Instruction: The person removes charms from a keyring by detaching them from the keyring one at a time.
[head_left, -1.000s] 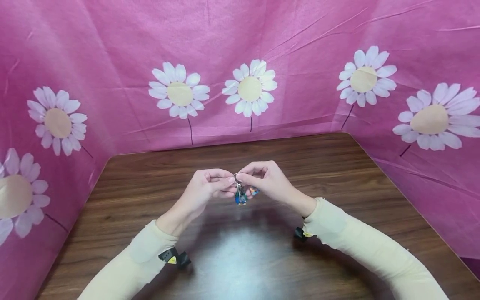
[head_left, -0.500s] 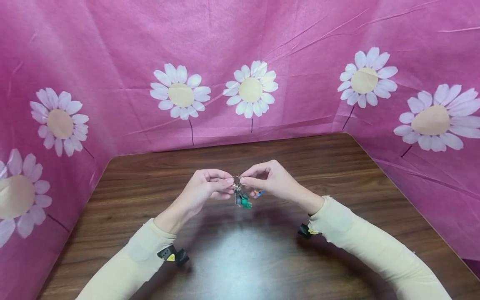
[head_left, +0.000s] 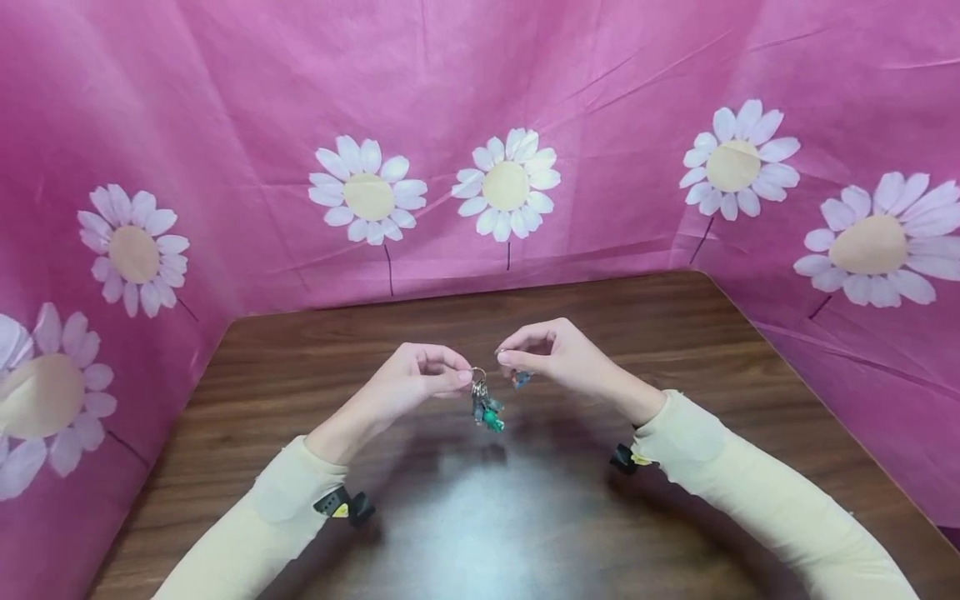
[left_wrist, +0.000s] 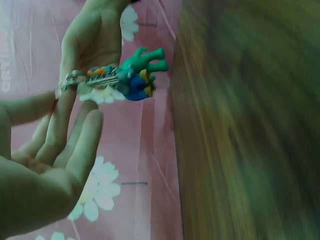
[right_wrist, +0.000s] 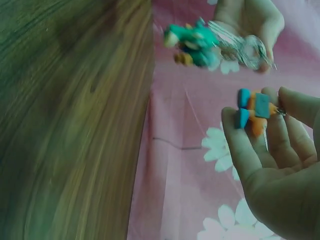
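We pinch the ring of keys [left_wrist: 104, 80] in our left grip [head_left: 405, 382], green figure [head_left: 492, 419] dangling; our right grip [head_left: 564, 358] pinches an orange-and-blue figure [right_wrist: 259, 106], apart.

Ctr frame: gap lay btwn L hand [head_left: 411, 379] & R hand [head_left: 566, 357]; key bunch [head_left: 489, 413] hung below; cloth [head_left: 450, 92] walled top.

Orange-and-blue figure [right_wrist: 260, 107] at right fingers [right_wrist: 300, 105]
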